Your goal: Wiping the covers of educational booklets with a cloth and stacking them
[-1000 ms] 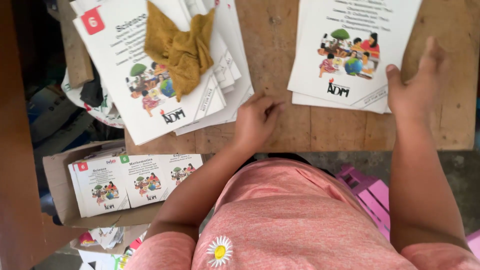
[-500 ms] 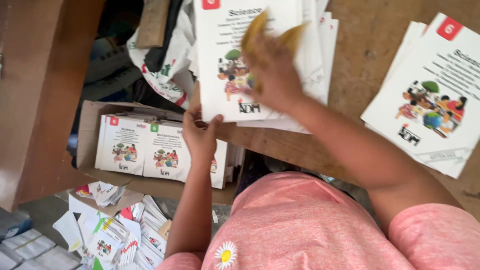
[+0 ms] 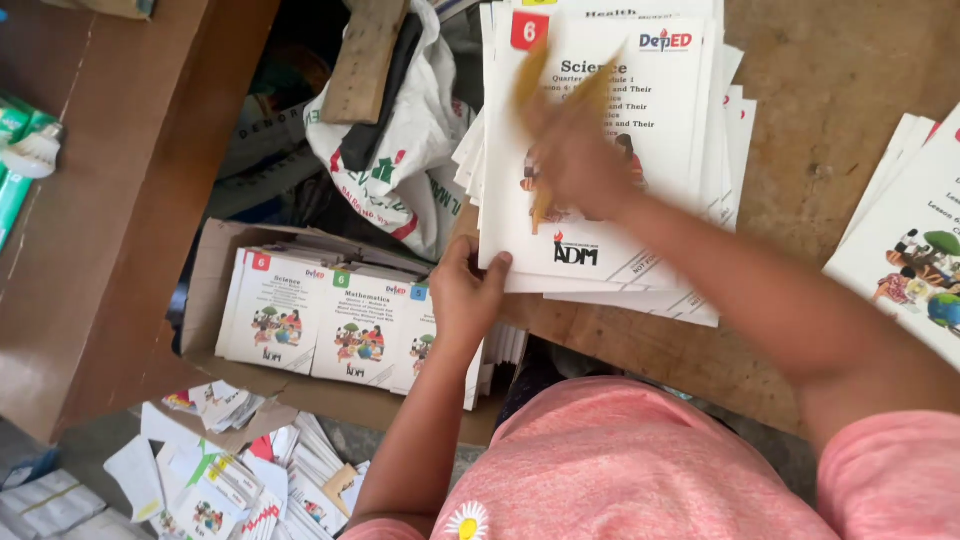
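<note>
A stack of white booklets with colourful cover pictures (image 3: pixel 600 250) lies on the wooden table (image 3: pixel 830 120), its lower left corner over the table's edge. My left hand (image 3: pixel 468 292) grips that corner from below, thumb on the top cover. My right hand (image 3: pixel 572 150) is blurred with motion on top of the stack and is closed on a mustard-yellow cloth (image 3: pixel 530 75) that sticks out above the fingers. My pink shirt fills the bottom of the view.
A second booklet stack (image 3: pixel 915 250) lies at the table's right. Below the table's edge an open cardboard box (image 3: pixel 205 290) holds rows of booklets (image 3: pixel 340 325). Behind it are a white plastic bag (image 3: pixel 400 150) and a wooden slat (image 3: pixel 362 60). Loose papers (image 3: pixel 230 480) litter the floor.
My right hand left the right-hand stack, took the yellow cloth and now rubs it over the left stack. My left hand came up to that stack's corner. The view swung left.
</note>
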